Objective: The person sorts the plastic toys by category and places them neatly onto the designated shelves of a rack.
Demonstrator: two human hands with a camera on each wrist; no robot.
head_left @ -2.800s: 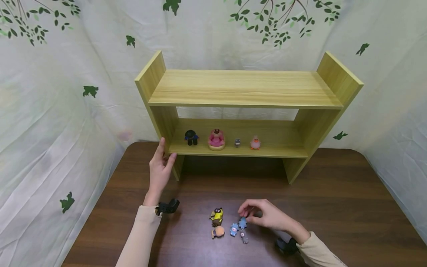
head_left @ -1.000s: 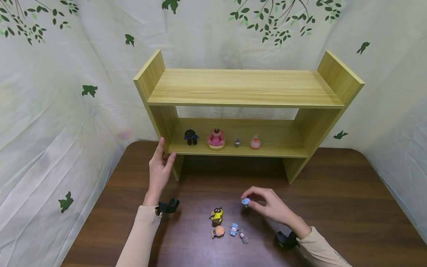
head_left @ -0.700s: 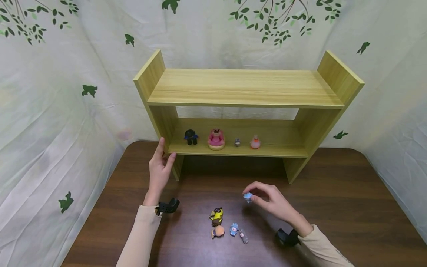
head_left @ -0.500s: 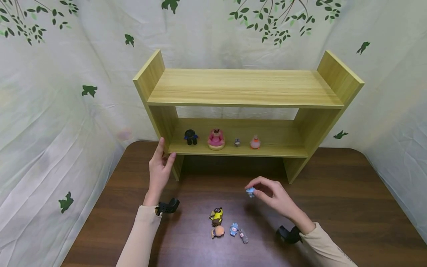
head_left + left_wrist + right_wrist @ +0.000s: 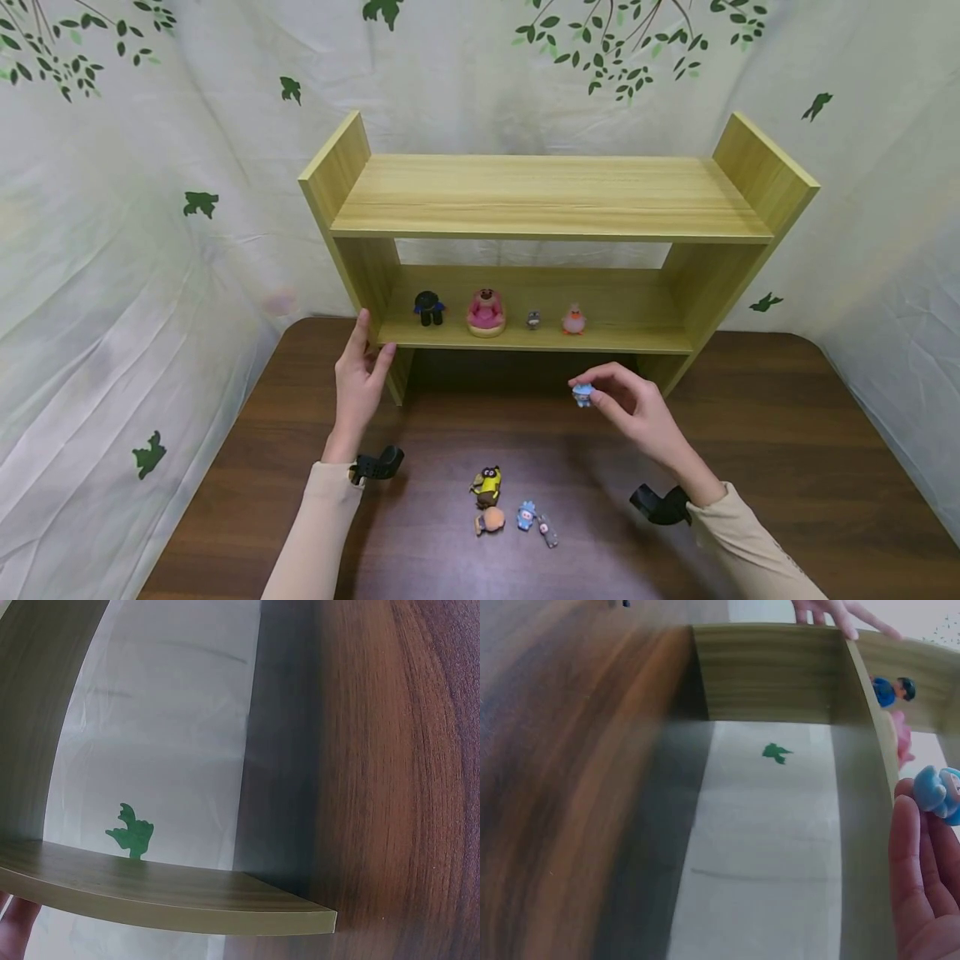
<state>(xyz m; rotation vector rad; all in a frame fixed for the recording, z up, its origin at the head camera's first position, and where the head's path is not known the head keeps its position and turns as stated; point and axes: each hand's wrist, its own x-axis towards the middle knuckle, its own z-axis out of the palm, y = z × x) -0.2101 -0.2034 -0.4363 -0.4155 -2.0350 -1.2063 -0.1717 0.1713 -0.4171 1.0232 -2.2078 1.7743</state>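
Blue figurine [image 5: 582,395] raised, right hand [image 5: 643,413] pinching; left hand [image 5: 359,379] apparently spread against shelf [image 5: 547,196]; brown table [image 5: 765,442], leafy backdrop [image 5: 472,75]

Bare hands [image 5: 358,387], long cream sleeves [image 5: 318,521] and a black device [image 5: 662,505] (small, with a jutting end) on each wrist.

Smooth plastic figurine [image 5: 582,395], wood-grain shelf [image 5: 555,196], glossy wood table [image 5: 750,433]

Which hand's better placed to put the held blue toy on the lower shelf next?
Right, most likely. The right hand pinches the blue toy in front of the lower shelf, toward its right end. The left hand holds no toy and rests against the left side panel.
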